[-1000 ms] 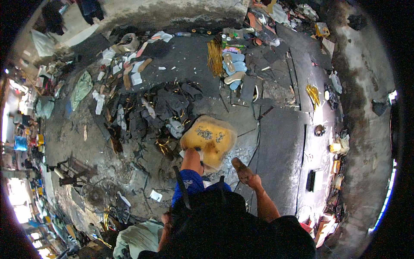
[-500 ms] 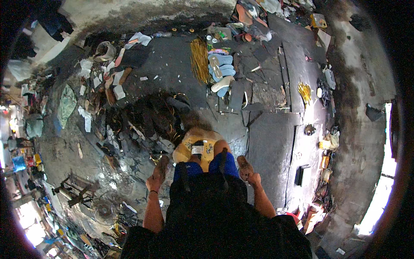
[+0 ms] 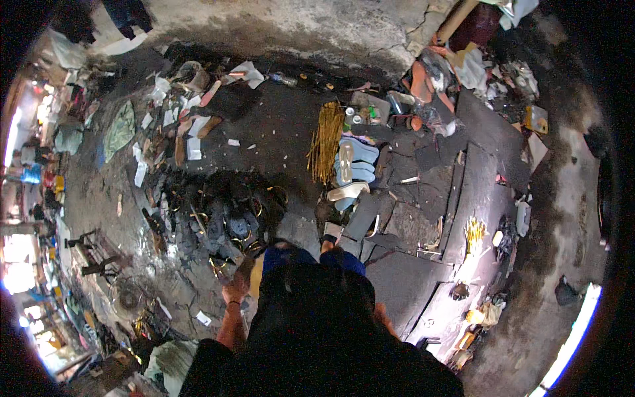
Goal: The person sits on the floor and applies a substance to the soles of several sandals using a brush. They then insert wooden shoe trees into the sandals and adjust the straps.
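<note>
My left hand [image 3: 233,291] hangs beside my left leg, closed round a dark brown shoe sole [image 3: 244,269] that points forward. The edge of a yellow seat [image 3: 256,279] shows just to its right. My right hand [image 3: 381,316] is low at my right hip, largely covered by my dark clothing. Its fingers are hidden, and no held thing shows there. Ahead of my feet lie pale blue shoe soles [image 3: 363,151] with a beige sole [image 3: 348,191] on them. A bundle of yellow-brown strips [image 3: 325,142] lies to their left.
Dark straps and scraps [image 3: 239,226] are heaped ahead of my left leg. A metal frame [image 3: 99,255] stands at the left. Flat dark sheets [image 3: 413,278] cover the floor at right, with yellow sticks [image 3: 474,235] beyond. Orange soles [image 3: 421,83] and plastic bags are piled near the far wall.
My view has shifted forward, and floor items appear lower. My body now covers most of the yellow seat. My right hand, earlier holding a brown sole, has gone mostly behind my clothing.
</note>
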